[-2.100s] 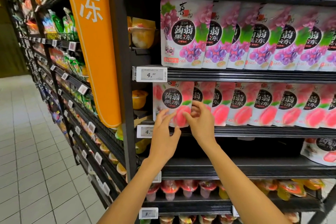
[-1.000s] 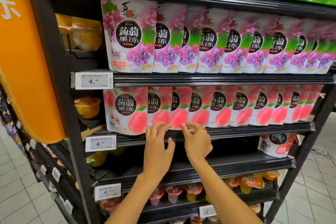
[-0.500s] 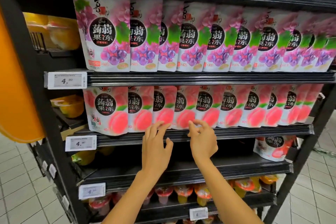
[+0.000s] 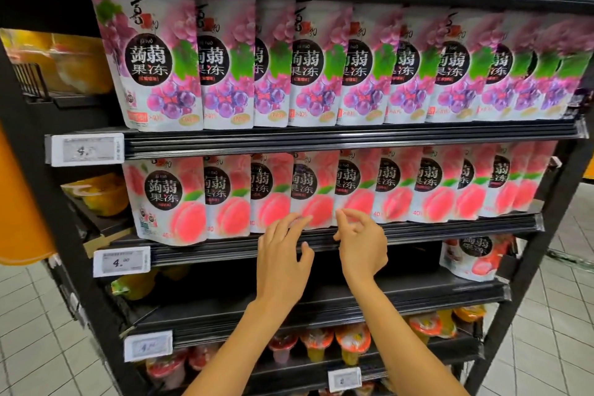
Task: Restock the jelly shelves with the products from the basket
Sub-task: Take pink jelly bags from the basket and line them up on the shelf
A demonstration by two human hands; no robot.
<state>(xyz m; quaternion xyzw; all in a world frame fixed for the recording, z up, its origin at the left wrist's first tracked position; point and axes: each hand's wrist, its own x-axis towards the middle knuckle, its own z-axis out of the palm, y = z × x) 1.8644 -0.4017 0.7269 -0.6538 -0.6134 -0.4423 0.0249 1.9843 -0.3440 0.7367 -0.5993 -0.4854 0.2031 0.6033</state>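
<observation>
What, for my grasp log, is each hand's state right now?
Left hand: open, fingers straight at the peach pouches.
Right hand: open, fingers loosely curled, holding nothing.

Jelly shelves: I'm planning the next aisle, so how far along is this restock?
Done: the grape jelly pouches and peach jelly pouches fill their rows end to end. In hand: the left hand and right hand, holding nothing, are at the lower edges of the peach row. Left: the shelf below is mostly bare, with a lone red pouch at its right end. The basket is out of view.
</observation>
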